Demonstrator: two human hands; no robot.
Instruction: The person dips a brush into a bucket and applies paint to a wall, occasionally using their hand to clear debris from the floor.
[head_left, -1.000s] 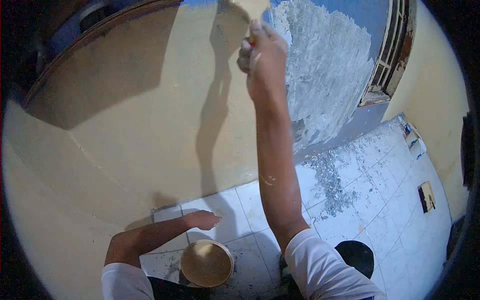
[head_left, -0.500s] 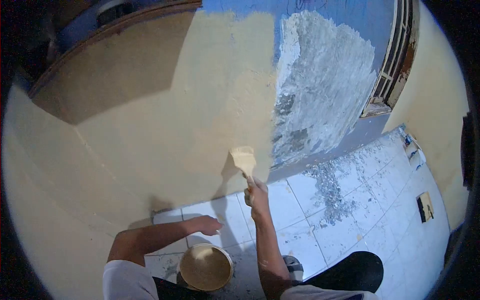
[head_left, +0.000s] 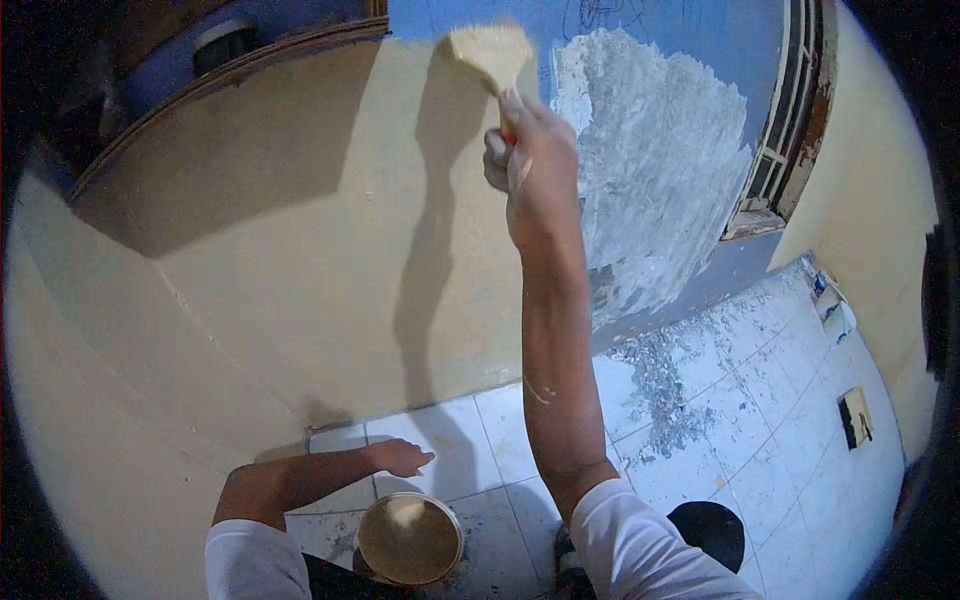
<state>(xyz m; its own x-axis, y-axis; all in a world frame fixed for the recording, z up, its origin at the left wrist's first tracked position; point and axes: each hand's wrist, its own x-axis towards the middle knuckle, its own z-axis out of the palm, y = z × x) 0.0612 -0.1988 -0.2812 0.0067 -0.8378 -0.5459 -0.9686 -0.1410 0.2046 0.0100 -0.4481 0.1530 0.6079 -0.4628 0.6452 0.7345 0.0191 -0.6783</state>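
Note:
My right hand [head_left: 540,165] is closed around the handle of a wide paintbrush [head_left: 495,55]. Its bristles, coated in cream paint, are against the upper wall, where the cream area meets the blue paint [head_left: 430,18]. My left hand [head_left: 402,457] hangs low, just above the back rim of a round paint bucket [head_left: 458,520], with its fingers loosely stretched out and nothing visible in them. Light brownish-cream paint [head_left: 405,540] fills much of the bucket. Right of the brush, a scraped grey-white patch [head_left: 660,170] shows on the wall.
Flakes of old paint [head_left: 665,400] litter the white tile floor [head_left: 610,500]. A flat tool with a dark handle [head_left: 856,418] lies at the right. A barred window [head_left: 775,150] and a brown wooden ledge [head_left: 230,80] flank the wall. A white container [head_left: 835,310] sits in the far corner.
My right hand has swept the paintbrush up the wall from near the floor to the blue border. My left hand has stayed almost in place above the bucket.

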